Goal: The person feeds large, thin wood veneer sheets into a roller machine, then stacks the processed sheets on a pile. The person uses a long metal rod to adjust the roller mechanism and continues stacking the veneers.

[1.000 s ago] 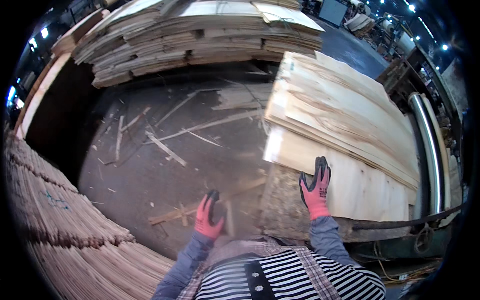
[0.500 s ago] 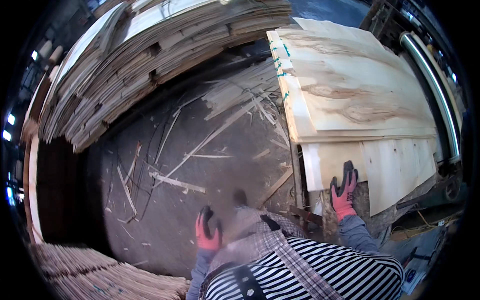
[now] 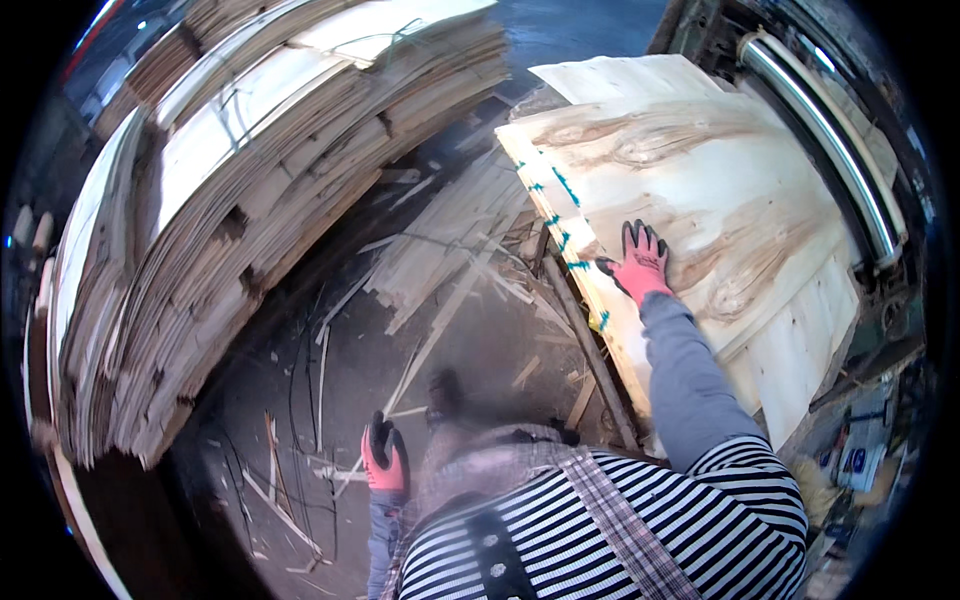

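A tall pile (image 3: 290,190) is seen at the left; the sheets (image 3: 720,200) are laid at the right, beside a roller (image 3: 822,150). The right hand (image 3: 640,265), spread and gripping nothing, has been moved inward from their near edge, so the top is now covered. The left hand (image 3: 383,460) is held half-curled, empty.

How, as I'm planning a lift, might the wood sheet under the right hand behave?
Broad and apparently thin, the sheet would likely sag. Its brown knots may crack. Lying flat, it seems unlikely to roll.
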Motion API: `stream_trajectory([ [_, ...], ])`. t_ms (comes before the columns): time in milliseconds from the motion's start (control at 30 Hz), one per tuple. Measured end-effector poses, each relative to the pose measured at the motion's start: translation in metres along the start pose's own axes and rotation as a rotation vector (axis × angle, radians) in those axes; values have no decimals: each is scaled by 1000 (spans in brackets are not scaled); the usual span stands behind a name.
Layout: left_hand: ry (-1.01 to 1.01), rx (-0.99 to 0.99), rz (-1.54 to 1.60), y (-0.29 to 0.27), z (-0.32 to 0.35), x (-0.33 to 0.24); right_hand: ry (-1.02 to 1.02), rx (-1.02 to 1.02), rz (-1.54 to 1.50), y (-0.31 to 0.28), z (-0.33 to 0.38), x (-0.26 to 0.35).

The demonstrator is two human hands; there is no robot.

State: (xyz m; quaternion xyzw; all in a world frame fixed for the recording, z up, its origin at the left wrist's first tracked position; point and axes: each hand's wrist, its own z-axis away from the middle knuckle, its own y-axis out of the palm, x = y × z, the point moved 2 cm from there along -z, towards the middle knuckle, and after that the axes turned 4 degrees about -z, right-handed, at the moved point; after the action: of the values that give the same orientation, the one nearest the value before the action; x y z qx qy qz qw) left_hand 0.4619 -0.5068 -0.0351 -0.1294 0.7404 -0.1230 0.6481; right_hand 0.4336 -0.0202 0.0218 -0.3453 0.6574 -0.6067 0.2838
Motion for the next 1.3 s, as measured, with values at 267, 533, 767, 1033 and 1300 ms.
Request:
stream_trajectory([
  [267,269,476,2,88,-238,-26,-131,-65,222,-6,2,15],
  [533,575,862,63,257,-422,-48,478,-198,-76,-54,12,15],
  [767,1016,729,-304,365,-430,-150,625,-438,-78,-56,-74,0],
  [1033,1001,920,-578,424,-487,-114,731,-589,-104,-47,-183,-71],
  [1300,721,1209,-678,438,-501,-139,805,-572,21,-63,-171,-47],
])
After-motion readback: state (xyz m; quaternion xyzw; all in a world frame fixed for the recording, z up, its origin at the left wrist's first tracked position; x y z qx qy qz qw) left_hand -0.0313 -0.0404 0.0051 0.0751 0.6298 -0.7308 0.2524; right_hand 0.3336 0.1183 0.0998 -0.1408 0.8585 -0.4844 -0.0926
